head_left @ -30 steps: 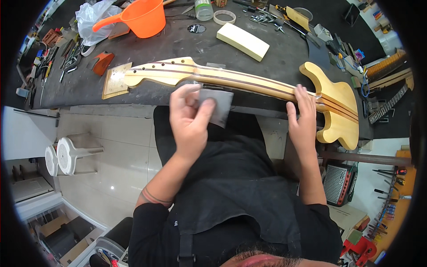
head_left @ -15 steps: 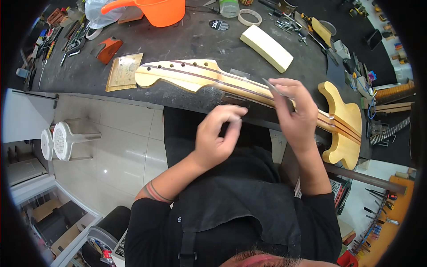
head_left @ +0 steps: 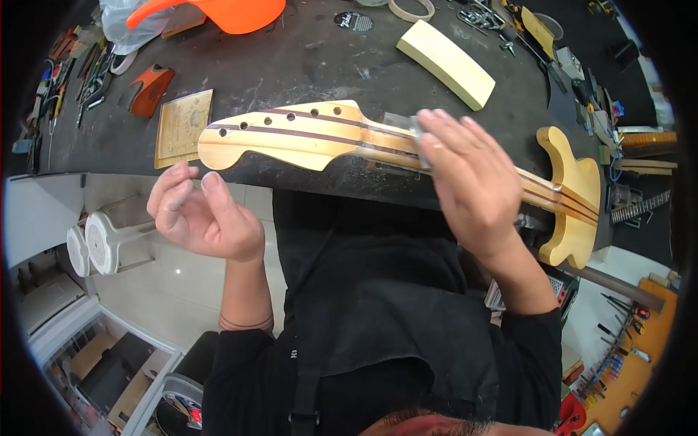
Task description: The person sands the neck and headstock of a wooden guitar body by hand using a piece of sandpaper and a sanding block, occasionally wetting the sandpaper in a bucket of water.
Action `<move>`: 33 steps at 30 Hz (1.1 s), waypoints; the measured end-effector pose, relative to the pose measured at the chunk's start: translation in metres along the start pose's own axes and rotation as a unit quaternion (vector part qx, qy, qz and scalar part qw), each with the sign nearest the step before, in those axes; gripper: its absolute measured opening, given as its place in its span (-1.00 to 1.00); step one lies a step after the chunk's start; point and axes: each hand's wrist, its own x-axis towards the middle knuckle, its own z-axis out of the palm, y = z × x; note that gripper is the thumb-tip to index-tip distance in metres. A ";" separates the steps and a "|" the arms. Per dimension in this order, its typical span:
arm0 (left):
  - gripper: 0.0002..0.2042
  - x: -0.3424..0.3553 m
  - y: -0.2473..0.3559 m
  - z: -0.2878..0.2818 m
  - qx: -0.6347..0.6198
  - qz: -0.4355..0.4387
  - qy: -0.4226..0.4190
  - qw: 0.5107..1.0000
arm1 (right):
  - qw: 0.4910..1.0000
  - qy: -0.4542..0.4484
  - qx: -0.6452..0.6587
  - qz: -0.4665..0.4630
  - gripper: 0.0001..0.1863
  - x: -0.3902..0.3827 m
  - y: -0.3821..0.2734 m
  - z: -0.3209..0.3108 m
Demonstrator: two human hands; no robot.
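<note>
A pale wooden guitar with dark stripes lies face down along the bench's front edge, its six-holed headstock (head_left: 280,142) at left and body (head_left: 582,182) at right. My right hand (head_left: 472,182) presses a grey sheet (head_left: 419,142) onto the back of the neck (head_left: 389,143), fingers together and mostly covering the sheet. My left hand (head_left: 206,214) is raised below the headstock's tip, palm partly up, fingers loosely bent and apart, holding nothing.
The dark bench (head_left: 313,69) holds a yellow block (head_left: 443,62), an orange scoop (head_left: 240,14), a small board (head_left: 182,127) under the headstock's left end, an orange-brown tool (head_left: 150,91) and scattered hand tools. White stools (head_left: 102,243) stand at lower left.
The grey sheet has passed from my left hand to my right, which now lies over it on the neck. My left hand has moved leftward toward the headstock and turned palm up.
</note>
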 end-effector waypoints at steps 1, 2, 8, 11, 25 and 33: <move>-0.59 0.000 -0.003 0.002 0.004 -0.009 0.000 1.000 | 1.000 -0.030 0.002 -0.006 -0.69 -0.002 -0.004 0.008; -0.59 -0.001 -0.004 0.006 0.000 -0.012 -0.001 1.000 | 0.998 -0.061 0.005 -0.013 -0.65 -0.005 -0.008 0.014; -0.51 -0.004 0.000 0.018 -0.096 -0.169 -0.010 0.981 | 0.996 -0.082 -0.027 0.039 -0.50 -0.026 -0.031 0.032; -0.46 0.001 0.005 0.029 -0.167 -0.258 -0.017 0.951 | 0.996 -0.073 -0.026 0.034 -0.47 -0.011 -0.032 0.041; -0.47 -0.001 0.002 0.054 -0.393 -0.383 -0.066 0.833 | 0.998 -0.058 -0.008 0.030 -0.48 -0.005 -0.030 0.048; -0.49 -0.003 0.005 0.059 -0.394 -0.392 -0.043 0.830 | 0.998 -0.064 -0.004 0.028 -0.48 -0.002 -0.028 0.046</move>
